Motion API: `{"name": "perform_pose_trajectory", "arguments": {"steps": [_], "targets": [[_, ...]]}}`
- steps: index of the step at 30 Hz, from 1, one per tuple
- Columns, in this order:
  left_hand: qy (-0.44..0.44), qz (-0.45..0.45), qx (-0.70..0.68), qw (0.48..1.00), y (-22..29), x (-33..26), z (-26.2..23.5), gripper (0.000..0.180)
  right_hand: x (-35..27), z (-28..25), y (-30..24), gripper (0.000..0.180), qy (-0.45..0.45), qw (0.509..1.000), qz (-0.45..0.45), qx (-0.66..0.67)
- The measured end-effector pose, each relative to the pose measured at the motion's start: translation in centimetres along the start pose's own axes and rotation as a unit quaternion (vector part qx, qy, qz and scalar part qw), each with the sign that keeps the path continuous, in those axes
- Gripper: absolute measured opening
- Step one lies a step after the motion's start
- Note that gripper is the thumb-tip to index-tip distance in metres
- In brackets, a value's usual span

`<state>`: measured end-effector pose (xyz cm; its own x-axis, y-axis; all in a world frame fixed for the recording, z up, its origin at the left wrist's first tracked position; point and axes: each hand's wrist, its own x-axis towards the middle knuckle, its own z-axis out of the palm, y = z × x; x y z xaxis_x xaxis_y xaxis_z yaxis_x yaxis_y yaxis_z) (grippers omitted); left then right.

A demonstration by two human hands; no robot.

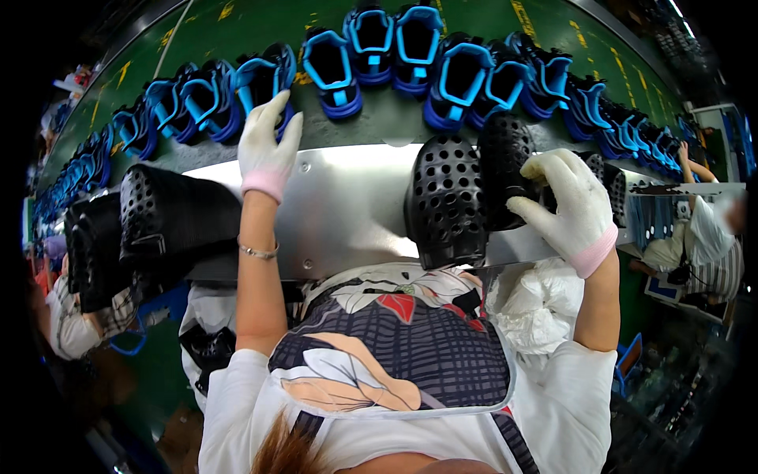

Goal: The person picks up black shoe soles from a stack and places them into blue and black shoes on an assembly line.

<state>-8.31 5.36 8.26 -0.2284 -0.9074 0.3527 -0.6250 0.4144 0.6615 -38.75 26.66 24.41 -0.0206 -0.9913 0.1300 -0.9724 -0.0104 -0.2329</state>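
Observation:
My left hand [268,150], in a white glove with a pink cuff, reaches over the metal ledge. Its fingers are apart, the tips at the heel of a black shoe with light-blue lining [251,93]; whether they touch it I cannot tell. My right hand [570,207], gloved the same way, is curled at the side of a black shoe-shaped form with round holes [502,162]. Its thumb and fingers close on that form's edge, partly hidden. Beside it, a second perforated black form [447,201] stands on the ledge, untouched.
A curved row of black-and-blue shoes [330,73] stands on the green belt [260,24] beyond the metal ledge [355,186]. More black perforated forms [162,209] are stacked at the left. White crumpled material [541,296] lies by my right arm. Other people work at both sides.

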Motion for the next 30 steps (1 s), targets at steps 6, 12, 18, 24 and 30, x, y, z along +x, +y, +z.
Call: {"name": "perform_pose_trajectory", "arguments": {"steps": [6, 12, 18, 24, 30], "targets": [[-0.067, -0.08, -0.184, 0.977, 3.1, 0.4, -0.5, 0.041, 2.7, -3.9, -1.4, 0.035, 0.091, 0.995, -0.039, 0.014], [-0.298, -0.041, -0.633, 0.714, 7.8, -0.5, -1.3, 0.101, 7.8, -1.1, -6.7, 0.037, 0.098, 0.954, -0.252, 0.126], [-0.22, -0.113, -0.806, 0.538, 6.1, -1.5, -1.9, 0.078, 11.7, 2.2, -9.7, 0.041, -0.026, 0.959, -0.231, 0.164], [-0.058, -0.155, -0.717, 0.678, 4.2, -1.2, -0.8, 0.031, 13.2, 4.7, -10.8, 0.052, -0.112, 0.982, -0.143, 0.043], [-0.103, -0.18, -0.738, 0.642, 3.5, -0.6, -0.2, 0.041, 14.9, 6.5, -11.0, 0.04, -0.07, 0.985, -0.157, -0.008]]}}
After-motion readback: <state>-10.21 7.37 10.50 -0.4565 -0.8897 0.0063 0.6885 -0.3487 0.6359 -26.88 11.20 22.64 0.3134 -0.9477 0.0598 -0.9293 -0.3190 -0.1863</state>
